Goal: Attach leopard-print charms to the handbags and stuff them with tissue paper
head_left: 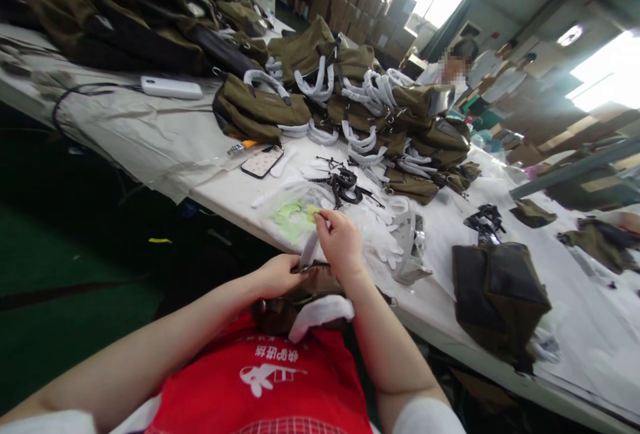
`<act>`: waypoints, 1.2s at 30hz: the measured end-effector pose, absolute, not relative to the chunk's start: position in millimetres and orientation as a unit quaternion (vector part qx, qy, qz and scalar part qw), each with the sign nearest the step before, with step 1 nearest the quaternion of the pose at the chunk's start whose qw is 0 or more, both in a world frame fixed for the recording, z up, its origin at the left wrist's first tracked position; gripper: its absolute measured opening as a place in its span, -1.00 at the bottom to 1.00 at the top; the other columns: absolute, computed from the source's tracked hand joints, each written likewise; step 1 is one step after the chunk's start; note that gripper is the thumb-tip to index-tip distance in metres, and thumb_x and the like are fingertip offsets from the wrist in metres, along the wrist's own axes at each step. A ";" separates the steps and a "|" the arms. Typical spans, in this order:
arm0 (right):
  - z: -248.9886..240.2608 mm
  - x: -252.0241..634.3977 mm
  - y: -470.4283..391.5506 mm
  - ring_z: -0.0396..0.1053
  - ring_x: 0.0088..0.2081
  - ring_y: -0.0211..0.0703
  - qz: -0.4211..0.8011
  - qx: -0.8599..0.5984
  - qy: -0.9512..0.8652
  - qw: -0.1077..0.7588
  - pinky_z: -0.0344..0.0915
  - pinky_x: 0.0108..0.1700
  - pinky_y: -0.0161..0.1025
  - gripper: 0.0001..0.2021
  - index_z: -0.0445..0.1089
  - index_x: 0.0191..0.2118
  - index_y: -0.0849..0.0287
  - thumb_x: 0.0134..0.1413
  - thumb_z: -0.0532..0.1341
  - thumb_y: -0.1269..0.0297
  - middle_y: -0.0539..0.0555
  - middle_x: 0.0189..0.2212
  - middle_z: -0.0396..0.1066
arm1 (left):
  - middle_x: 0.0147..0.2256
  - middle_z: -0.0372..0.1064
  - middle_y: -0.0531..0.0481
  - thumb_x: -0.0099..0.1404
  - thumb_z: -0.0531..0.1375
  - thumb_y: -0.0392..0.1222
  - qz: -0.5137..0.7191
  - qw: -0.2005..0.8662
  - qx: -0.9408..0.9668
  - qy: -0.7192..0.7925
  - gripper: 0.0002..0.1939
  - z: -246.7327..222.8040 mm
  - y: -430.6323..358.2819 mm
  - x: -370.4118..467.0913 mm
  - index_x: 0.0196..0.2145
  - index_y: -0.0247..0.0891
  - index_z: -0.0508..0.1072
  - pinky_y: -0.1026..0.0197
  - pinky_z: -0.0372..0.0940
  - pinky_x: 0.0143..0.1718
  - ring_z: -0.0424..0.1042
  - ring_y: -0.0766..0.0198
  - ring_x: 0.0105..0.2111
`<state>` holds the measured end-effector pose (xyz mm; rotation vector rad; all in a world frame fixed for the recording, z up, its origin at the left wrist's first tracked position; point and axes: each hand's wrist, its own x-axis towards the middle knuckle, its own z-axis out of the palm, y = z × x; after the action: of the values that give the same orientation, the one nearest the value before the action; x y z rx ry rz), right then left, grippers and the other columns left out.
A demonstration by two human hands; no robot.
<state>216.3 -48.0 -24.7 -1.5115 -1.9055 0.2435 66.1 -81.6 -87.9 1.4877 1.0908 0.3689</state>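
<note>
A brown bag (320,282) with a white-wrapped handle (324,314) rests against the red apron at the table's front edge. My left hand (279,277) grips the bag's upper left edge, beside a pale strip (309,249). Just above the bag, my right hand (340,239) is closed in a pinch on a small yellow piece (313,213). Behind the fingers lies a clear plastic bag with light green pieces (290,219).
Olive bags (360,114) with white-wrapped handles are piled across the table (210,194). Black straps (345,186), a phone (262,161) and a white device (171,88) lie nearer. A dark bag (500,294) stands at the right. People are in the background.
</note>
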 end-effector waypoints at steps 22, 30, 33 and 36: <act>-117.0 263.3 -158.0 0.21 -0.67 -0.33 0.555 -0.692 -0.428 0.175 0.13 -0.59 -0.36 -0.90 0.43 -0.35 0.20 0.11 0.16 0.42 -0.06 -0.61 0.35 | -0.22 0.58 -0.02 0.15 0.21 0.19 0.194 0.634 0.640 0.388 -0.50 -68.2 -102.3 90.0 -0.13 -0.24 0.58 0.18 0.37 -0.15 0.50 -0.01 -0.16; -113.9 262.3 -155.5 0.30 -0.58 -0.30 0.649 -0.646 -0.347 0.204 0.09 -0.63 -0.38 -0.92 0.43 -0.34 0.23 -0.01 0.21 0.40 0.01 -0.50 0.42 | -0.20 0.58 -0.01 0.17 0.19 0.20 0.187 0.629 0.642 0.397 -0.47 -66.5 -98.8 80.3 -0.10 -0.25 0.57 0.19 0.38 -0.19 0.51 -0.01 -0.16; -111.6 265.1 -157.3 0.36 -0.49 -0.27 0.716 -0.586 -0.290 0.243 0.10 -0.62 -0.41 -0.83 0.46 -0.27 0.24 -0.04 0.28 0.32 0.05 -0.41 0.46 | -0.20 0.58 -0.01 0.19 0.18 0.19 0.182 0.634 0.642 0.390 -0.48 -66.3 -98.3 81.7 -0.09 -0.25 0.56 0.19 0.38 -0.18 0.50 -0.01 -0.15; -117.0 262.8 -157.3 0.31 -0.55 -0.34 0.694 -0.593 -0.304 0.272 0.06 -0.65 -0.43 -0.79 0.45 -0.24 0.22 -0.04 0.33 0.27 0.03 -0.39 0.46 | -0.17 0.57 -0.01 0.19 0.18 0.17 0.183 0.635 0.642 0.389 -0.49 -66.9 -97.9 84.1 -0.08 -0.25 0.56 0.17 0.37 -0.14 0.49 -0.02 -0.12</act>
<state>262.8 -157.3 -117.0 -1.5981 -0.8175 1.8690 84.1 -97.9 -66.9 1.4671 0.8880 0.4180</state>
